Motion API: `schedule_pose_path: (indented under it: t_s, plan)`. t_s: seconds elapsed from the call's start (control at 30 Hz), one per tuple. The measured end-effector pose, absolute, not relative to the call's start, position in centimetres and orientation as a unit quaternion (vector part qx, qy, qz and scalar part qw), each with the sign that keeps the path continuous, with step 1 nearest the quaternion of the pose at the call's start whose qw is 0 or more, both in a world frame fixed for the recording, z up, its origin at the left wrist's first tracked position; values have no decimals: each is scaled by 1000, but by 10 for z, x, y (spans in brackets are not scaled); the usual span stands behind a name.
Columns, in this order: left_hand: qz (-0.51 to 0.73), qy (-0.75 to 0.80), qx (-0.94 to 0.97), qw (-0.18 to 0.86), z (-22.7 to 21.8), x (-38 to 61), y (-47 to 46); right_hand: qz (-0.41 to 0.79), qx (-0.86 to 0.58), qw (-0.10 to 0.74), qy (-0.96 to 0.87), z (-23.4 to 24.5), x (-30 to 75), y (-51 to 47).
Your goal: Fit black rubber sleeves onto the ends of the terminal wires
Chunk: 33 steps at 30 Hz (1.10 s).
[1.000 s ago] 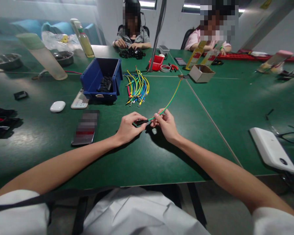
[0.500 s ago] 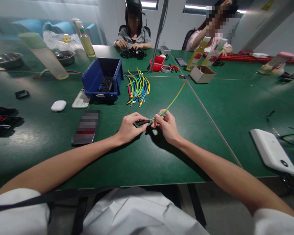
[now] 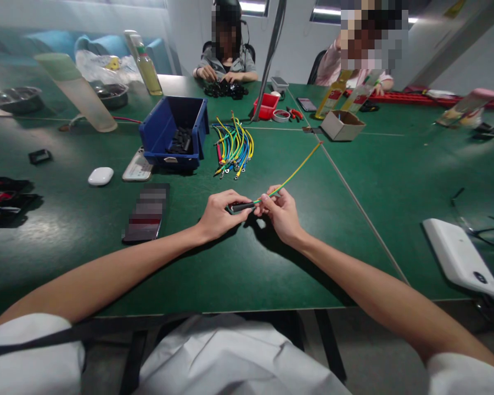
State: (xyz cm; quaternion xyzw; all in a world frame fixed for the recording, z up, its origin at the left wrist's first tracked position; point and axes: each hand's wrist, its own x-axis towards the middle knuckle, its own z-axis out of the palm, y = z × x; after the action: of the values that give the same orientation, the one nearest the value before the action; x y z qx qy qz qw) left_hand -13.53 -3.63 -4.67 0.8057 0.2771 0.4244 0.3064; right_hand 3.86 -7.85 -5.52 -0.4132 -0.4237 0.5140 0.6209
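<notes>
Between the fingers of my left hand (image 3: 222, 215) is a black sleeve (image 3: 242, 207), a short dark tube lying almost level. My right hand (image 3: 283, 213) pinches a yellow-green wire (image 3: 298, 170) close to the sleeve's right end. One end of the wire meets the sleeve; how deep it sits inside is hidden. Its free end points up and away to the right. Beyond my hands lies a bundle of yellow, green and blue wires (image 3: 235, 144) with ring terminals. Left of the bundle, a blue bin (image 3: 170, 156) holds several black pieces (image 3: 181, 141).
A dark phone (image 3: 147, 211) and a white earbud case (image 3: 101, 176) lie to the left. At the right are a white power bank-like device (image 3: 461, 257) and glasses (image 3: 492, 237). A small cardboard box (image 3: 342, 127), red tray (image 3: 265, 106) and metal pole (image 3: 269, 60) stand farther back. Two people sit opposite.
The wire's free end has swung right and slightly down, and the wire looks straighter. Both hands keep their hold, almost unmoved. The person at far right has changed posture.
</notes>
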Motion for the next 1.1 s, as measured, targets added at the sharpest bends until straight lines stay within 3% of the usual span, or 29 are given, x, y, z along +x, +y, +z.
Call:
schedule_pose_path:
  t_s: [1.1]
  plan:
    - [397,305,794,345,-49,-135,-37,540,-412,625,-385,-53,38,-79]
